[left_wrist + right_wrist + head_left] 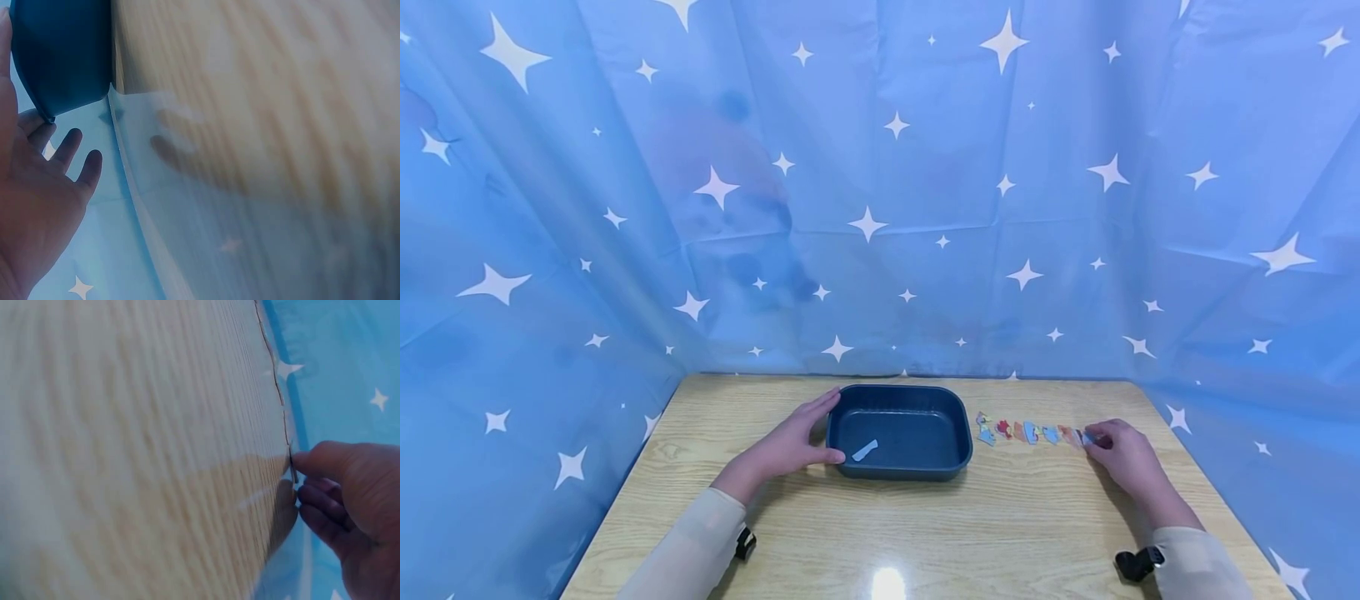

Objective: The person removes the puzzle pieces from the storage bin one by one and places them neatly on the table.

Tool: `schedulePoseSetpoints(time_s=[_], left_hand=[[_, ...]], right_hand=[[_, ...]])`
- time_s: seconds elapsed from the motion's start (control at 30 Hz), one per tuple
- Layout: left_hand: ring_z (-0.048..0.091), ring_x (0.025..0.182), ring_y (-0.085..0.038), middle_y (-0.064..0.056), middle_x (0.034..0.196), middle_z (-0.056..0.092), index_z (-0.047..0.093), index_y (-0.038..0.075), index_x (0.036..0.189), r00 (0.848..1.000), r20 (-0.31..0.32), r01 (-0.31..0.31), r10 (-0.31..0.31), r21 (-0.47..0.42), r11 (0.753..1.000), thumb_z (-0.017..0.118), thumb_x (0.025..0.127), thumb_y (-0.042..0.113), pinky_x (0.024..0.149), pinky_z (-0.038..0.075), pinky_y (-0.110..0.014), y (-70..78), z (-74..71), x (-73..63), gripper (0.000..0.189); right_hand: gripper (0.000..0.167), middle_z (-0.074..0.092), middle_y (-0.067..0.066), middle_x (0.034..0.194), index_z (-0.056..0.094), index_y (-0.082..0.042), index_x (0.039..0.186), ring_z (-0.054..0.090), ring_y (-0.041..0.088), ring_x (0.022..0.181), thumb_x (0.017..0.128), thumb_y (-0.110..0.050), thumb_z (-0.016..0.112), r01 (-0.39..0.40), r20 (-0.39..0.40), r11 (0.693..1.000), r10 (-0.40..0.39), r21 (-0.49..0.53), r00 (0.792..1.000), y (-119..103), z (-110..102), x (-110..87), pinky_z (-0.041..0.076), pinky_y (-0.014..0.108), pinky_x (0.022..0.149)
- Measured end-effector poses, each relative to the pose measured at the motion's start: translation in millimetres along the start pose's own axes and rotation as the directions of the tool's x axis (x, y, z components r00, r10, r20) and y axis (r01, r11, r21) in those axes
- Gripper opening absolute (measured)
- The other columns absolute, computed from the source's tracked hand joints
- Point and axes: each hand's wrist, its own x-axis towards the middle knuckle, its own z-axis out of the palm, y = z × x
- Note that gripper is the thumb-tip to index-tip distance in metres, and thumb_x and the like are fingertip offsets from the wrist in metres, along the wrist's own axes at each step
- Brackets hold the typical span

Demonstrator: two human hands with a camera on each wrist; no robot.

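A dark blue rectangular tray (901, 472) sits on the table, left of a row of small colourful jigsaw-like pieces (1032, 432). My left hand (790, 446) grips the tray's left end, thumb at the front corner and fingers at the back corner. In the left wrist view, that hand (47, 181) has its fingertips against the tray wall (62, 56). A pale blue strip-like piece (865, 451) lies inside the tray. My right hand (1123, 458) pinches a thin flat piece (294, 467) at the row's right end, close over the wood; its fingers partly hide it.
The pale wooden table (820, 542) ends at a blue curtain (880, 275) with white stars, which hangs behind it and at both sides. Small black devices (1138, 564) are worn at both wrists, over light sleeves.
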Motion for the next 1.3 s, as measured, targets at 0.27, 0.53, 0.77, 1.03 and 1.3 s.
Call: schedulePoseSetpoints(time_s=[0.27, 0.53, 0.77, 1.03, 1.3], left_hand=[[0.016, 0.169, -0.036, 0.005, 0.185, 0.015, 0.025, 0.017, 0.178, 1.0, -0.001, -0.005, 0.005, 0.001, 1.0, 0.089, 0.096, 0.041, 0.132, 0.023, -0.064, -1.2, 0.3, 0.2, 0.107], [0.018, 0.168, -0.038, 0.003, 0.185, 0.016, 0.025, 0.016, 0.178, 1.0, -0.003, -0.022, 0.022, 0.001, 1.0, 0.089, 0.096, 0.039, 0.132, 0.025, -0.065, -3.8, 1.7, 1.0, 0.106], [0.017, 0.169, -0.036, 0.005, 0.185, 0.015, 0.024, 0.017, 0.178, 1.0, 0.001, -0.014, 0.014, 0.006, 1.0, 0.089, 0.097, 0.039, 0.132, 0.024, -0.063, -1.6, 1.1, 1.0, 0.106], [0.017, 0.169, -0.037, 0.003, 0.185, 0.015, 0.024, 0.015, 0.178, 1.0, 0.001, -0.023, 0.023, 0.011, 1.0, 0.089, 0.097, 0.038, 0.132, 0.024, -0.063, -0.7, 0.8, 2.1, 0.106], [0.017, 0.169, -0.037, 0.003, 0.185, 0.015, 0.024, 0.015, 0.178, 1.0, 0.005, -0.02, 0.02, 0.006, 1.0, 0.089, 0.096, 0.041, 0.133, 0.023, -0.063, -1.9, -0.7, 1.3, 0.107]], right_hand=[[0.032, 0.066, 0.031, 0.123, 0.072, 0.011, 0.13, 0.07, 0.043, 0.101, 0.104, -0.008, 0.075, -0.01, -0.013, 1.0, 0.011, 0.029, 1.0, -7.1, 1.1, -1.3, 0.062, 0.06, 0.081], [0.03, 0.069, 0.023, 0.123, 0.075, 0.006, 0.127, 0.071, 0.038, 0.102, 0.105, -0.014, 0.077, 0.027, -0.04, 0.997, -0.024, 0.078, 0.999, -33.9, 2.7, 1.4, 0.061, 0.043, 0.076], [0.026, 0.072, 0.017, 0.12, 0.078, 0.002, 0.124, 0.07, 0.032, 0.099, 0.102, -0.013, 0.08, 0.148, -0.084, 0.983, -0.139, 0.106, 0.987, -72.7, 7.5, 6.9, 0.059, 0.039, 0.076], [0.023, 0.073, 0.013, 0.118, 0.079, -0.003, 0.122, 0.07, 0.033, 0.101, 0.101, -0.01, 0.083, 0.253, -0.074, 0.961, -0.245, 0.113, 0.967, -128.4, 16.4, 14.7, 0.062, 0.053, 0.082], [0.019, 0.072, 0.009, 0.116, 0.08, -0.007, 0.118, 0.069, 0.028, 0.098, 0.1, -0.008, 0.084, 0.35, -0.039, 0.918, -0.349, 0.184, 0.936, -176.0, 38.8, 28.2, 0.063, 0.047, 0.079]])
